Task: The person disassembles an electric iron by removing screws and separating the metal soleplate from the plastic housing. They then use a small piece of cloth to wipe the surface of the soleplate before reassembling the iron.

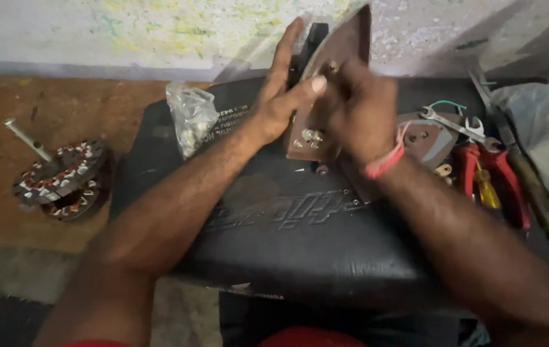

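Left hand (282, 96) open flat against upright iron soleplate (335, 77), right hand (359, 115) gripping its face, tip pointing up

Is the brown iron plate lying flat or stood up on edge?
Stood up: the brown iron plate rests its wide end on the black cushion, tip upward, between both hands.
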